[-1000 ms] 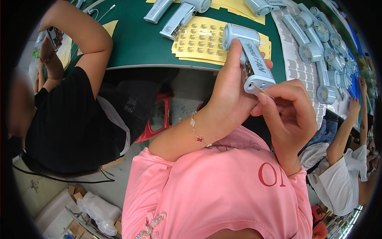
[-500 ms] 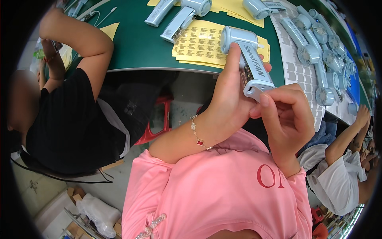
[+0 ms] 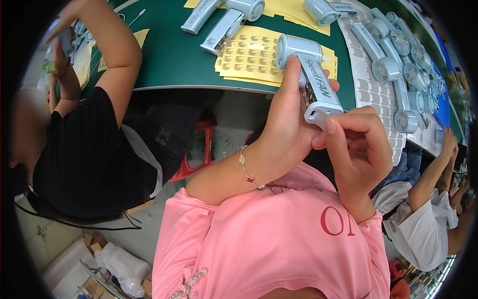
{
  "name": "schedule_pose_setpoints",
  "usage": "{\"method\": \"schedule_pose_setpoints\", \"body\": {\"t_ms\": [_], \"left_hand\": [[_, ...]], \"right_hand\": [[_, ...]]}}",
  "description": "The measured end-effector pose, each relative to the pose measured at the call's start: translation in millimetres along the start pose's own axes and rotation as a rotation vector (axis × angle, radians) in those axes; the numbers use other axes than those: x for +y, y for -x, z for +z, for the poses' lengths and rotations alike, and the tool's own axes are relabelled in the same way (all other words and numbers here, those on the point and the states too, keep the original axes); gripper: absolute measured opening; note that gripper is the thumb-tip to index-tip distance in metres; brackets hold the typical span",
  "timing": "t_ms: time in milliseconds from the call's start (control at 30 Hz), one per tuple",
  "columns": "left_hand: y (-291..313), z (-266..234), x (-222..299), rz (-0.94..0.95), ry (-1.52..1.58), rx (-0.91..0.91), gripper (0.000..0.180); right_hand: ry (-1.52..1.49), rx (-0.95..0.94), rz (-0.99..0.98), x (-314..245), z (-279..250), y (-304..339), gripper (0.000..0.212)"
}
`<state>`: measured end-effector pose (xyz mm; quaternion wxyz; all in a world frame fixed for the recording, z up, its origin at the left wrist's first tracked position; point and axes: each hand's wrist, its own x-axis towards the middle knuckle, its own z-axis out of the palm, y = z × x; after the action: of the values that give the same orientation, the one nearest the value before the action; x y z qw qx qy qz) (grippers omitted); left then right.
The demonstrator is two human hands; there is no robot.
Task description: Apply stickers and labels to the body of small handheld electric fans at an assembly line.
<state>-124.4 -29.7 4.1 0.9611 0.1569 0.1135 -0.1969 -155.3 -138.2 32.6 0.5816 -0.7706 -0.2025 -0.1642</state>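
Note:
My left hand (image 3: 291, 112) is wrapped round the handle of a light-blue handheld fan (image 3: 318, 82). The fan's round head points away from me, over a yellow label sheet, and the base of its handle faces me. Along the handle's left side a see-through strip shows parts inside. My right hand (image 3: 361, 142) is closed in a pinch at the handle's base. Between thumb and forefinger is a small pale grey sticker-like piece (image 3: 319, 121), which touches the base near a small dark port. The fingertips hide part of it.
Yellow label sheets (image 3: 251, 55) lie on the green table (image 3: 169, 55). More fans (image 3: 224, 32) rest at the far edge. On the right, several fans (image 3: 386, 67) lie on a sheet of grey stickers (image 3: 371, 99). Co-workers sit on both sides; a red stool (image 3: 201, 149) stands below the table.
My hands and the fan have barely moved; the pale piece sits slightly differently at the handle's base. The left co-worker's hands have risen, and the right co-worker's arms have shifted.

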Motion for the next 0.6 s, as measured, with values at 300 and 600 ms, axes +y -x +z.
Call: {"method": "schedule_pose_setpoints", "body": {"t_ms": [300,600], "left_hand": [[-0.1,1.0,-1.0,0.018,-0.059,0.041,0.053],[-3.5,0.0,-9.8,0.247,-0.002,0.049,0.050]], "right_hand": [[0.026,-0.009,0.024,1.8,-1.1,0.3,0.014],[0.244,0.067,0.045,4.8,4.8,7.4,0.020]]}}
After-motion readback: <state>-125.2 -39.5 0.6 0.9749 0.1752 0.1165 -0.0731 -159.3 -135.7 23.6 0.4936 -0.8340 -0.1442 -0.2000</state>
